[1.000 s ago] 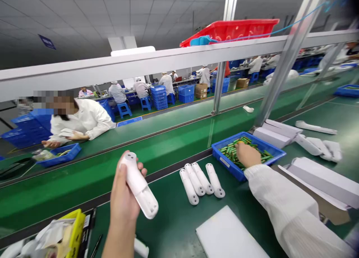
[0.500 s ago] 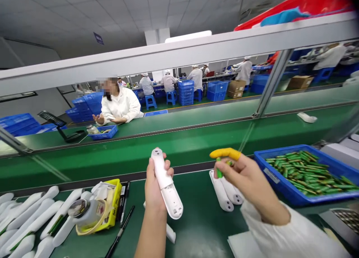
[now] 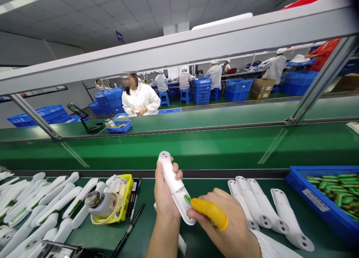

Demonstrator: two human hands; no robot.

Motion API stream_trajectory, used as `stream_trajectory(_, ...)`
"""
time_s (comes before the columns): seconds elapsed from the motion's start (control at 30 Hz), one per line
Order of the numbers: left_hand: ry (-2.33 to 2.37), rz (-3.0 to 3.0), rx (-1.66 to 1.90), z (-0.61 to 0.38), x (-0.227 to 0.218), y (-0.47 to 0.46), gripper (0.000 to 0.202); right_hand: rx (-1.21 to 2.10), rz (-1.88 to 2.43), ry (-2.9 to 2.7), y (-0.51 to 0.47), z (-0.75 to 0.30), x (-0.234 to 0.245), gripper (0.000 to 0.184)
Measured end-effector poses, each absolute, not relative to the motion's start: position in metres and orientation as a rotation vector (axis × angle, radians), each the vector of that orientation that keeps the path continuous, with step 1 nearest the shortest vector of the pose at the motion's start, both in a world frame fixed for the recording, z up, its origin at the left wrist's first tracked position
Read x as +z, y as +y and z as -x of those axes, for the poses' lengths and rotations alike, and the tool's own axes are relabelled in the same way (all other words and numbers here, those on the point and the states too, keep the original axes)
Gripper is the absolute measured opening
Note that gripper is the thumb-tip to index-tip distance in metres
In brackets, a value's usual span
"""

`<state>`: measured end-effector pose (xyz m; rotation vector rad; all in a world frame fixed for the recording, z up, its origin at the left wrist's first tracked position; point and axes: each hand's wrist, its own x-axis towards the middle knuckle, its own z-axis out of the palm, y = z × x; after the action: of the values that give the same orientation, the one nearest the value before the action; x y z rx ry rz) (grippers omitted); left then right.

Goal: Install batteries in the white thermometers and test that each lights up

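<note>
My left hand (image 3: 167, 192) is wrapped around a long white plastic housing (image 3: 171, 175), tilted with its two-holed end away from me. The lower end of the housing has an open recess. My right hand (image 3: 224, 220), a yellow finger cot (image 3: 210, 211) on one finger, pinches a small green circuit board (image 3: 187, 199) at that recess. Whether the board rests inside it I cannot tell. More green boards (image 3: 333, 188) fill a blue tray (image 3: 311, 198) at the right. Several similar white housings (image 3: 254, 202) lie between my right hand and that tray.
At the left lie many white housings (image 3: 42, 207), some with green strips showing. A yellow basket (image 3: 127, 198) holds a glass jar (image 3: 101, 205); a black pen (image 3: 129, 230) lies beside it. A green conveyor (image 3: 196, 145) and metal frame run across; a co-worker (image 3: 141, 97) sits beyond.
My right hand has moved left from near the blue tray, bringing the green board to the housing's recess. The camera view has turned left. The co-worker's hands have come together.
</note>
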<state>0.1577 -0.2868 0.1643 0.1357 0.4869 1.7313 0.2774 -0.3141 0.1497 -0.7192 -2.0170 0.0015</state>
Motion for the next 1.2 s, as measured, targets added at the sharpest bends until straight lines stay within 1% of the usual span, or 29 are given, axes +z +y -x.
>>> stream_trajectory(0.07,0.481,-0.119,1.799,-0.154,0.164,-0.286,0.03,-0.15,0.609,-2.117,-0.312,-0.275,0.151,0.04)
stream_trajectory(0.1,0.479,-0.124,1.821,-0.152,0.163,-0.285,0.031,-0.183,0.565,-2.152,-0.312,-0.275,0.152,0.042)
stream_trajectory(0.17,0.462,-0.165,1.842,-0.148,0.162,-0.285,0.032,-0.129,0.511,-2.215,-0.31,-0.276,0.154,0.039)
stream_trajectory(0.23,0.413,-0.251,1.833,-0.147,0.161,-0.285,0.032,0.154,0.617,-2.255,-0.309,-0.278,0.153,0.027)
stream_trajectory(0.3,0.348,-0.358,1.822,-0.15,0.161,-0.287,0.026,0.626,0.842,-2.195,-0.307,-0.279,0.149,0.015)
stream_trajectory(0.37,0.321,-0.48,1.829,-0.155,0.16,-0.291,0.019,1.092,1.012,-2.02,-0.304,-0.28,0.143,0.016)
stream_trajectory(0.4,0.332,-0.54,1.841,-0.157,0.16,-0.292,0.02,1.253,1.025,-1.929,-0.302,-0.28,0.14,0.017)
stream_trajectory(0.47,0.392,-0.611,1.873,-0.161,0.16,-0.295,0.024,1.418,0.968,-1.818,-0.297,-0.281,0.138,0.017)
stream_trajectory(0.6,0.499,-0.484,1.896,-0.159,0.16,-0.292,0.022,1.539,0.865,-1.749,-0.293,-0.292,0.15,0.021)
stream_trajectory(0.7,0.526,-0.403,1.947,-0.154,0.16,-0.288,0.021,1.52,0.909,-1.678,-0.296,-0.302,0.159,0.033)
stream_trajectory(0.8,0.553,-0.409,1.959,-0.155,0.158,-0.286,0.02,1.304,1.05,-1.677,-0.3,-0.305,0.157,0.041)
stream_trajectory(0.87,0.582,-0.423,1.928,-0.16,0.157,-0.287,0.021,1.235,1.06,-1.703,-0.302,-0.301,0.152,0.037)
stream_trajectory(1.0,0.65,-0.446,1.897,-0.171,0.154,-0.295,0.029,1.299,1.022,-1.751,-0.3,-0.29,0.143,0.017)
stream_trajectory(1.1,0.675,-0.43,1.912,-0.176,0.155,-0.302,0.033,1.205,1.011,-1.8,-0.302,-0.281,0.141,0.018)
stream_trajectory(1.2,0.669,-0.329,1.987,-0.172,0.159,-0.307,0.026,0.889,0.897,-1.834,-0.31,-0.272,0.137,0.021)
